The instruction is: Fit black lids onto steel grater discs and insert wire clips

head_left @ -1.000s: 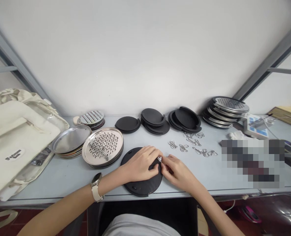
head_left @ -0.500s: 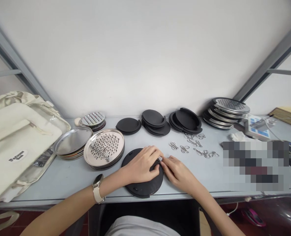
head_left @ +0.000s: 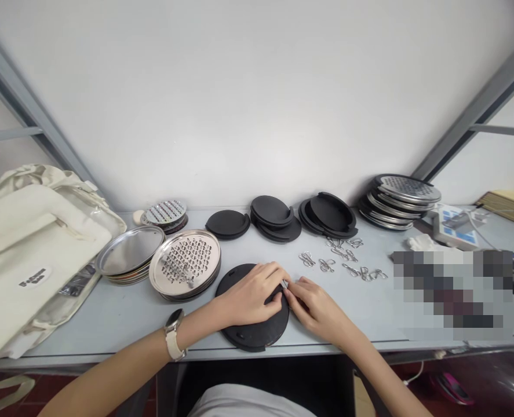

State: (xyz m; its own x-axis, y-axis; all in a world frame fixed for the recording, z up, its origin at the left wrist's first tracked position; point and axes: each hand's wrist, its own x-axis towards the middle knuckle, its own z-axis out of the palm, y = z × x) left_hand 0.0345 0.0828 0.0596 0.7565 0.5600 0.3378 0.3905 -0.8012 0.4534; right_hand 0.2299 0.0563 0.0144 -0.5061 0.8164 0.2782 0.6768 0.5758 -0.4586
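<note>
A black round disc [head_left: 250,330] lies flat near the table's front edge. My left hand [head_left: 250,295] rests on top of it with fingers curled, pressing the disc at its right rim. My right hand [head_left: 315,307] meets it there, pinching a small metal wire clip [head_left: 284,284] between the fingertips at the disc's rim. The clip is mostly hidden by my fingers. A watch [head_left: 172,336] sits on my left wrist.
Several loose wire clips [head_left: 339,260] lie right of my hands. Perforated metal discs [head_left: 185,260] and plain metal plates [head_left: 128,252] are stacked at left, black discs [head_left: 276,217] at the back, more metal discs [head_left: 400,194] at right. A cream bag [head_left: 26,255] fills the left end.
Both hands stay at the disc's right rim with only slight finger shifts. The view has drifted a little, nothing else moved.
</note>
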